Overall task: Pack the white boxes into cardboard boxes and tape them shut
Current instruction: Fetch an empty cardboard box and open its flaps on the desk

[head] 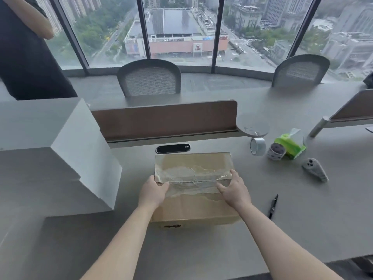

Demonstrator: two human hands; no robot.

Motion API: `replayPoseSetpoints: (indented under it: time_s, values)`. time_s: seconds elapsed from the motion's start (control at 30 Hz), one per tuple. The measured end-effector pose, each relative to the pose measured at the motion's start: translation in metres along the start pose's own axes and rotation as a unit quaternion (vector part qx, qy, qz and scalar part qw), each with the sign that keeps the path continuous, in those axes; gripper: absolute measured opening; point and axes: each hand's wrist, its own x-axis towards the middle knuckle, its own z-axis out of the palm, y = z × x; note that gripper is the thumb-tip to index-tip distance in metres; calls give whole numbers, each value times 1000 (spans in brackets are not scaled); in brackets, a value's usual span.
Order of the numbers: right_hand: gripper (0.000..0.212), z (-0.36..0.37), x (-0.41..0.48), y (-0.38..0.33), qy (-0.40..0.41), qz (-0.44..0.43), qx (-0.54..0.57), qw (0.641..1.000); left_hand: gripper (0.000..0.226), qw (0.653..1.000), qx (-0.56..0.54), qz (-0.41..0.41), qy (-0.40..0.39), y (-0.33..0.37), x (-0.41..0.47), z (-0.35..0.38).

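Taping step, near done; box [193, 211] mid-surface [282, 219], closed, wrinkled tape [191, 172] over front top edge. Right hand [235, 191] -- fingers [221, 187] flat, pressing tape; left hand [154, 193] curled round left corner. Next: smooth tape down firmly -- then more white boxes [84, 150].

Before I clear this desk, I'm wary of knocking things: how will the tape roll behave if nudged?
The tape roll stands on its edge, so a nudge would probably set it rolling. It's a hollow ring, so likely light.
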Motion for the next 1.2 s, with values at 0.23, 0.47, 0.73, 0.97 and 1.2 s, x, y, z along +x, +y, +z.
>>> replayPoseSetpoints:
  time_s: [0.23, 0.47, 0.73, 0.97, 1.2]
  values:
    - [80, 17, 29, 3, -8, 31, -19, 999, 29, 999, 7, -6, -49, -8, 45, 20]
    - [81, 21, 44, 21, -24, 20, -35, 999, 44, 998, 11, -20, -65, -19, 50, 37]
    - [66, 15, 44, 25, 24, 59, -79, 995, 59, 993, 84, -67, -47, -16, 38, 38]
    - [52, 10, 36, 27, -18, 83, -107, 991, 53, 993, 81, -78, -37, -14, 18, 40]
    - [49, -12, 39, 36, -14, 49, -17, 999, 43, 998, 3, -68, -1, -4, -7, 36]
